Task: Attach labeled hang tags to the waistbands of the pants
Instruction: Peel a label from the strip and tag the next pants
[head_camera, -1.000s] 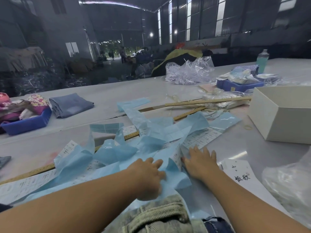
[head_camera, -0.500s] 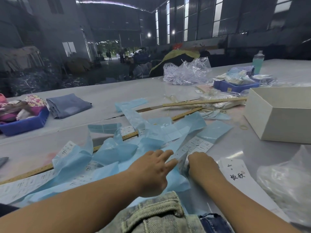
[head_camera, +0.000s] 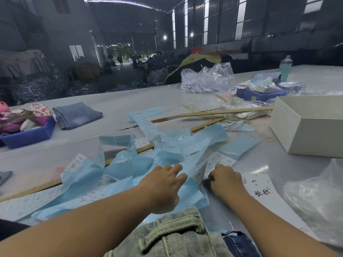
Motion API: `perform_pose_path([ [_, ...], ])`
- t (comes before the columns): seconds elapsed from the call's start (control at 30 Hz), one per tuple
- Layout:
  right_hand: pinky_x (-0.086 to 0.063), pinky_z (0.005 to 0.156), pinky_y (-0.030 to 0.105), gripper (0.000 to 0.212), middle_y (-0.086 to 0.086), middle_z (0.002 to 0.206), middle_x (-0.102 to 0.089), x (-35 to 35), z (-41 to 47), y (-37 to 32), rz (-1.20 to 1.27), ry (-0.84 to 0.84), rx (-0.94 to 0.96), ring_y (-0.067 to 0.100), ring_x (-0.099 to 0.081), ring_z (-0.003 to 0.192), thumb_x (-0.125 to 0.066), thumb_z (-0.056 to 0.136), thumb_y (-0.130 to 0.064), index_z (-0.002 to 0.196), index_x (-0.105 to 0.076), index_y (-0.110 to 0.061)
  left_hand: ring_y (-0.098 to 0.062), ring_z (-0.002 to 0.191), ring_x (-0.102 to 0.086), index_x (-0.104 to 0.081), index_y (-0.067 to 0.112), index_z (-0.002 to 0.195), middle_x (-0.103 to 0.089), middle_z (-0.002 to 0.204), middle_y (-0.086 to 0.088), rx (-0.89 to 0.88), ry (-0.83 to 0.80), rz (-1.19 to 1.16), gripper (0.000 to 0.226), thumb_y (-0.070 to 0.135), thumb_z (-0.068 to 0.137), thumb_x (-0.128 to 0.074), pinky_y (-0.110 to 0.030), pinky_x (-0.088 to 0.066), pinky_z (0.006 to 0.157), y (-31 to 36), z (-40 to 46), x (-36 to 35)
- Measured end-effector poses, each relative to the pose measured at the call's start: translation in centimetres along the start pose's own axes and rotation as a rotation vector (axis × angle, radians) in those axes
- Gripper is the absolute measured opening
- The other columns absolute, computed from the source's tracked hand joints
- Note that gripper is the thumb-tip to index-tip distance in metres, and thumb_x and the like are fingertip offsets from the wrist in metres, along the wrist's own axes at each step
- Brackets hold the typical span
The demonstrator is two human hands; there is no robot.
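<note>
Smooth grey table (head_camera: pixel 130 101) bears crinkled blue label strips (head_camera: pixel 141 164), ribbed denim waistband (head_camera: pixel 172 232).

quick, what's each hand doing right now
Left hand: open, fingers resting on the blue backing sheets.
Right hand: curled, pinching a white label strip.

Right hand (head_camera: pixel 225 179) curled onto label strip (head_camera: pixel 199 173)

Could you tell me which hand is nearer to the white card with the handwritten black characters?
Right. The right hand sits just left of the white card, nearly touching its edge. The left hand lies farther left, on the blue label sheets.
</note>
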State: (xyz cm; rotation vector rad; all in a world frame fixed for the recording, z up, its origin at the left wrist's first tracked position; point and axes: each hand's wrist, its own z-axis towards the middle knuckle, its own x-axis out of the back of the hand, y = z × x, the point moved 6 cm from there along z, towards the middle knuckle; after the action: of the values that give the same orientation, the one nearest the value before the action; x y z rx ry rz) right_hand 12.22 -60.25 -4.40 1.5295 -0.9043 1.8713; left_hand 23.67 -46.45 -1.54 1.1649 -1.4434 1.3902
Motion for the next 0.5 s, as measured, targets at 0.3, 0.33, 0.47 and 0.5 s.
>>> perform_pose_path([
  [0.3, -0.04, 0.055, 0.034, 0.012, 0.013, 0.061, -0.06, 8.5, -5.3, 0.6, 0.283, 0.596, 0.152, 0.037, -0.056, 0.055, -0.066, 0.081, 0.006, 0.08, -0.074, -0.004, -0.018, 0.098, -0.059, -0.055, 0.025, 0.118, -0.061, 0.112, 0.004, 0.375, 0.286, -0.791, 0.029, 0.043, 0.097, -0.047, -0.042, -0.052, 0.089, -1.0, -0.7, 7.8],
  [0.33, -0.042, 0.053, 0.033, 0.011, 0.011, 0.061, -0.06, 9.5, -6.1, 0.0, 0.303, 0.635, 0.236, 0.035, -0.057, 0.054, -0.067, 0.082, 0.004, 0.082, -0.073, -0.004, -0.018, 0.095, -0.061, -0.056, 0.023, 0.113, -0.064, 0.108, 0.002, 0.406, 0.267, -0.932, 0.031, 0.048, 0.096, -0.047, -0.042, -0.052, 0.088, -0.7, -0.7, 8.3],
  [0.47, -0.055, 0.07, 0.029, 0.021, 0.004, 0.087, -0.072, 11.5, -9.2, -1.7, 0.542, 0.625, 0.434, 0.019, -0.067, 0.079, -0.061, 0.083, -0.003, 0.097, -0.076, -0.004, -0.02, 0.092, -0.065, -0.059, 0.015, 0.11, -0.069, 0.101, -0.007, 0.538, -0.011, -1.638, 0.048, 0.059, 0.092, -0.051, -0.034, -0.052, 0.073, 1.4, -1.2, 7.4],
  [0.5, -0.055, 0.075, 0.026, 0.023, 0.001, 0.093, -0.073, 11.4, -9.6, -1.8, 0.607, 0.595, 0.435, 0.014, -0.067, 0.086, -0.059, 0.083, -0.004, 0.099, -0.076, -0.005, -0.02, 0.089, -0.066, -0.063, 0.013, 0.107, -0.072, 0.098, -0.008, 0.546, -0.035, -1.751, 0.042, 0.052, 0.093, -0.055, -0.033, -0.052, 0.07, 1.5, -1.5, 7.2],
])
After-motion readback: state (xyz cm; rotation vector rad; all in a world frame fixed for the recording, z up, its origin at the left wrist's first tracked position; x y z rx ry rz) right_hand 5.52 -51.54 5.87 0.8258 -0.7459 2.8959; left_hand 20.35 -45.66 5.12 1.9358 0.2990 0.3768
